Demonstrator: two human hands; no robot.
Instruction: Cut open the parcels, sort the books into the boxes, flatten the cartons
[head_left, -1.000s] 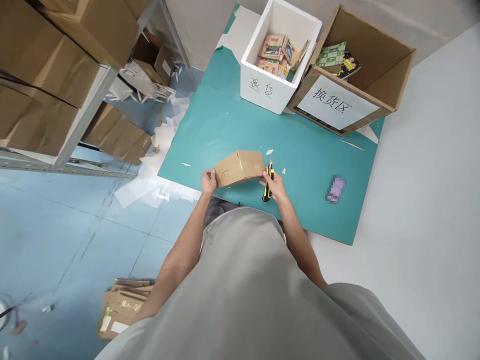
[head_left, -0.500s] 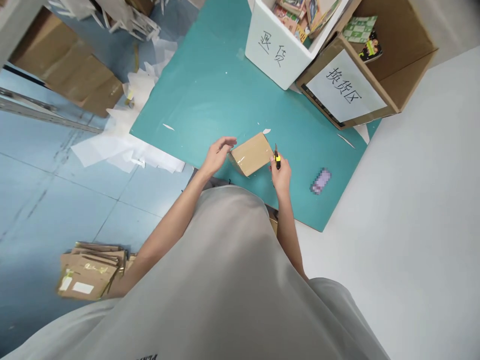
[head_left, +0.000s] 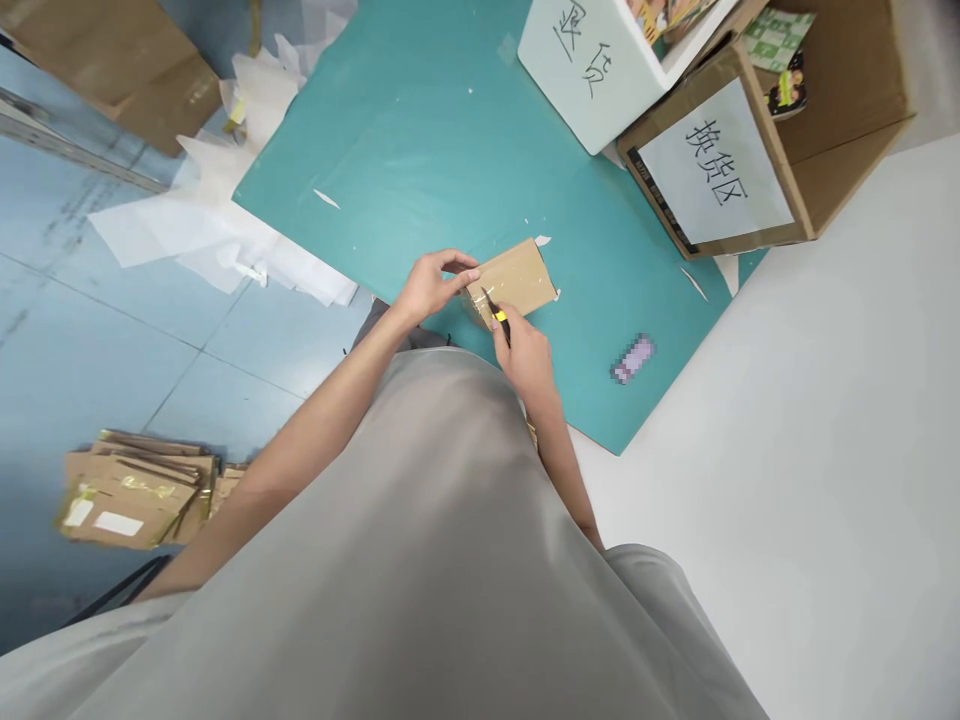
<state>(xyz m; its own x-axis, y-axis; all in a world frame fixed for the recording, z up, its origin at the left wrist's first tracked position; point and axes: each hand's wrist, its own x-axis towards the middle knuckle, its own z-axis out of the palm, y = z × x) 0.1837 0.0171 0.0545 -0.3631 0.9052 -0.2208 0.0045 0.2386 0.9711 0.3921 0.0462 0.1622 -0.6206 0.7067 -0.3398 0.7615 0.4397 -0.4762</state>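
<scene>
A small brown cardboard box [head_left: 522, 276] lies near the front edge of the green-topped table [head_left: 420, 160]. My left hand [head_left: 431, 285] pinches its left end, thumb on the top face and fingers at the far side. In my right hand [head_left: 525, 352] is a black and yellow box cutter [head_left: 500, 318], its blade pointing up and left over the box's left part. Whether the tip touches the cardboard I cannot tell. Shiny clear tape shows at that end of the box.
A white bin [head_left: 592, 70] and an open carton [head_left: 720, 175], both with handwritten labels, stand at the back right. A pixelated purple item [head_left: 632, 359] lies right of my hands. Flattened cartons [head_left: 139, 495] and white paper sheets [head_left: 202, 205] are on the floor to the left.
My right hand has brought the box cutter from the box's right side across to its left part. My left hand has closed onto the box's left end. The camera view has shifted.
</scene>
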